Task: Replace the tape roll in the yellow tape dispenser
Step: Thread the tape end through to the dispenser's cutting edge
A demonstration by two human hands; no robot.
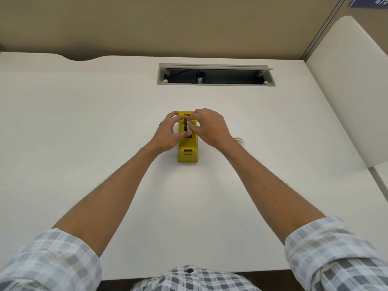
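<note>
Tape on a dark core (186,127) is seated in the slot of the yellow tape dispenser (188,151), which stands mid-desk. The roll is pinched by the curled fingers of the left hand (168,134) and the right hand (206,127). A clear tape roll (240,141) is half hidden behind the right wrist. Bare white desk (84,122) is seen all round, with an open cable tray (216,75) well beyond

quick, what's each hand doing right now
Left hand: fingers curled around the roll in the dispenser.
Right hand: fingertips pinching at the roll from the other side.
</note>
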